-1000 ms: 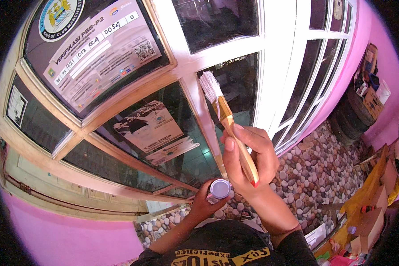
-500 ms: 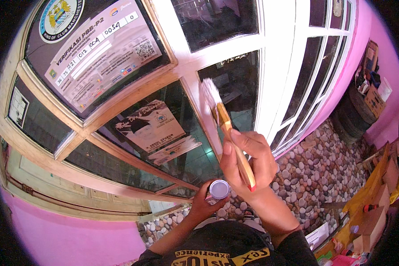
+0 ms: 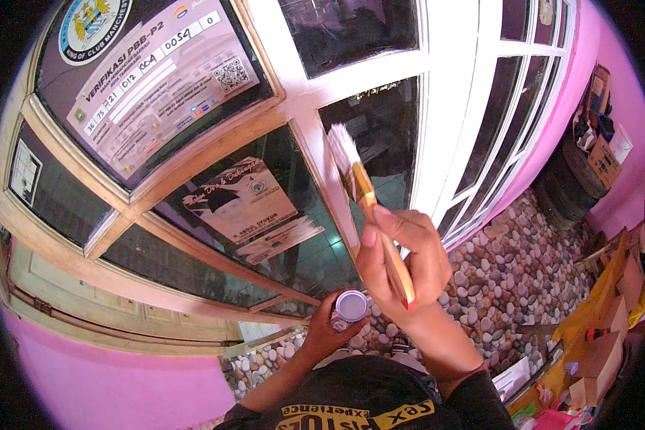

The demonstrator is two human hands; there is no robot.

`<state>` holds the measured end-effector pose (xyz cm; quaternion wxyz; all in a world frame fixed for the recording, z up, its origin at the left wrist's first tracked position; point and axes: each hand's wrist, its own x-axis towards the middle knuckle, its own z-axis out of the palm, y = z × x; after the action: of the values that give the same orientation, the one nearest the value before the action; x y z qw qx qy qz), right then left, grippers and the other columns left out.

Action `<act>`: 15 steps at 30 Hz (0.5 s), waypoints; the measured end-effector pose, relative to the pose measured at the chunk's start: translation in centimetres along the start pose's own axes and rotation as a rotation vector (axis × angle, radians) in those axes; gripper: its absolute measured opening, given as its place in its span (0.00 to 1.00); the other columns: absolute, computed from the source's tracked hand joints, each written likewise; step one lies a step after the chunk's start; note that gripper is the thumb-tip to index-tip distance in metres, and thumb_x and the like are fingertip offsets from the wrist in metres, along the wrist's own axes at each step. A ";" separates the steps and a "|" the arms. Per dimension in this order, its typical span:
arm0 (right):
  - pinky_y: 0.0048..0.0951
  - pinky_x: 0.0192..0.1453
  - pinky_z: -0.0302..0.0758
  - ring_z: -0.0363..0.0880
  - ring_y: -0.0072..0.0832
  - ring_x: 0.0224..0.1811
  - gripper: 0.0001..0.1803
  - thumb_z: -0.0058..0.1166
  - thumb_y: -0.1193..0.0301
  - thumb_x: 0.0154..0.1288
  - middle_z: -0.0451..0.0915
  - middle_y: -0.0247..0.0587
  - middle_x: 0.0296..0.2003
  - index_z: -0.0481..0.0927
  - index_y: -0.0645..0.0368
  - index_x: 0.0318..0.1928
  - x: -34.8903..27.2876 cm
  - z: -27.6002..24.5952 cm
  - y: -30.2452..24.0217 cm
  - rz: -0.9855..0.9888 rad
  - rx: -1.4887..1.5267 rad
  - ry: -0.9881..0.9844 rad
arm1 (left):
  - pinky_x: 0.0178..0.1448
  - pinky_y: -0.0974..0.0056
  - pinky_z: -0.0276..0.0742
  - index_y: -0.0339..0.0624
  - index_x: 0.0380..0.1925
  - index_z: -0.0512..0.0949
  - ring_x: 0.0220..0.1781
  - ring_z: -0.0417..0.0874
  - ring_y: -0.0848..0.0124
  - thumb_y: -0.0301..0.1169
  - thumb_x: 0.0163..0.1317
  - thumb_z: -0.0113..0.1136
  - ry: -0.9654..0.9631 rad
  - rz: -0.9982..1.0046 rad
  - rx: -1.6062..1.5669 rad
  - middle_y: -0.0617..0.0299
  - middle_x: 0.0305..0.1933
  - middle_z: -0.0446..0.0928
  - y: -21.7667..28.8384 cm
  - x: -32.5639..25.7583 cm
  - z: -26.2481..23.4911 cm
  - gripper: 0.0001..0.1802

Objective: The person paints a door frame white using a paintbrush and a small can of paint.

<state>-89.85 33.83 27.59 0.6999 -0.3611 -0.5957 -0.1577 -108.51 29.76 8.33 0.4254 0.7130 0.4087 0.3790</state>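
Observation:
My right hand is closed round the wooden handle of a paintbrush, whose handle ends in a red tip. White paint coats its bristles, which lie at the narrow upright bar of the window frame; whether they touch it I cannot tell. That bar looks whitish, as does the wide post to its right, while the frame bars on the left are bare light wood. Lower down, my left hand grips a small round can with a pale, whitish top surface.
Dark glass panes carry a large printed sticker and a torn poster. Pebble-patterned flooring spreads below. Stacked tires with boxes stand by the pink wall at right; cardboard lies lower right. A pink wall is at lower left.
The brush and my right hand stay almost in place against the bar. The view has shifted slightly, and the can sits a touch further left and higher in it.

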 end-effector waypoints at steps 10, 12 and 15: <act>0.28 0.32 0.79 0.85 0.36 0.29 0.11 0.65 0.85 0.61 0.85 0.53 0.33 0.81 0.71 0.44 -0.8 0.7 0.6 0.033 0.042 -0.006 | 0.67 0.56 0.78 0.37 0.64 0.71 0.62 0.82 0.62 0.36 0.56 0.81 -0.011 -0.064 -0.010 0.51 0.60 0.80 1.4 -0.1 -0.1 0.39; 0.29 0.33 0.80 0.86 0.36 0.29 0.11 0.66 0.84 0.61 0.85 0.53 0.33 0.80 0.71 0.44 -1.5 -0.3 0.4 0.113 0.025 -0.092 | 0.67 0.56 0.78 0.37 0.64 0.70 0.63 0.82 0.61 0.36 0.56 0.81 -0.013 -0.059 0.022 0.51 0.60 0.79 1.8 0.0 -0.2 0.39; 0.29 0.32 0.80 0.86 0.36 0.29 0.11 0.66 0.83 0.62 0.85 0.53 0.33 0.80 0.71 0.44 -1.3 -0.7 0.3 0.070 0.023 -0.025 | 0.67 0.56 0.78 0.38 0.64 0.71 0.63 0.82 0.61 0.35 0.56 0.81 -0.005 -0.046 0.007 0.51 0.61 0.79 1.6 -0.1 -0.2 0.39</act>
<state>-89.50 33.30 26.26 0.7015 -0.3759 -0.5932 -0.1216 -108.28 29.22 9.81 0.4327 0.7058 0.4253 0.3657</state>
